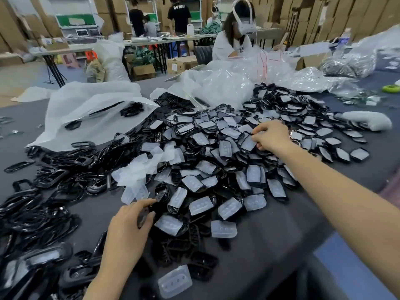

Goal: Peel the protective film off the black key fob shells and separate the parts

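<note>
— Entry one: the right hand?
— Right hand (270, 136): arm stretched out over the heap, fingers curled, fingertips pinching the edge of one film-covered shell (248, 144). The shell lies on the heap just left of those fingertips, film face up. Its long axis runs roughly away from the person, slightly tilted.

— Entry two: the left hand?
— Left hand (127, 228): thumb and forefinger pinch a bare black part (159, 197). It is narrow, with its long axis pointing from the fingertips up and rightward toward the heap. It is blurred, so I cannot tell whether it is a frame or a shell.

— Appearance of the stock?
— Heap of shells (216, 152), between the two hands and beyond them: glossy black rims, each face under milky translucent film with a row of round dimples. They lie at all angles. Peeled films (140, 169) lie just beyond the left hand. Black frames (49, 182), open loops, are piled left of the left hand.

— Support and packing?
— Grey desk (270, 245). White bags (93, 111) lie well beyond the left hand.

— Legible writing?
— One item only: the white letters on a black T-shirt (179, 11), far beyond both hands, appear to read "EVISU". The label on a carton (179, 64) is too small to read.
</note>
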`<action>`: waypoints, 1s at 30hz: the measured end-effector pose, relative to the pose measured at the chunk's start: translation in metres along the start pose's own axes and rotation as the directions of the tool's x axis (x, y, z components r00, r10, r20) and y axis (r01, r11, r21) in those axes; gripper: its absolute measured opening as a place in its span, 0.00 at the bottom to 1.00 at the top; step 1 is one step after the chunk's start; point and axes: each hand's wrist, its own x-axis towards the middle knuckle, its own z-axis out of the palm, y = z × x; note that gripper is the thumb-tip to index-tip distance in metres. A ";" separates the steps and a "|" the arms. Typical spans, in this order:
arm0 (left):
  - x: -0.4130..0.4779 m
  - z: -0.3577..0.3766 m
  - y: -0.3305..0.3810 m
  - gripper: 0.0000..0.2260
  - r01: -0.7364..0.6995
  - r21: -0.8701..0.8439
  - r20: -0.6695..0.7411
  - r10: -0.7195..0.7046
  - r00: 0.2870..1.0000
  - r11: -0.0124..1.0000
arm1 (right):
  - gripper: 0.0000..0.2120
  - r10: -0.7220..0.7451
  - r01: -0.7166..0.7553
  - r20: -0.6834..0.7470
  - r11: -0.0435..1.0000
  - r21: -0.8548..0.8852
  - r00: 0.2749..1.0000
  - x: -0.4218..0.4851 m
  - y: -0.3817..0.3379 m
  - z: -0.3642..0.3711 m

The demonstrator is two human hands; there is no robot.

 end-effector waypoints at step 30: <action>0.008 -0.040 -0.010 0.22 -0.039 0.074 0.420 0.004 0.908 0.996 | 0.07 -0.688 0.685 0.351 0.712 0.157 0.635 -0.116 -0.047 0.143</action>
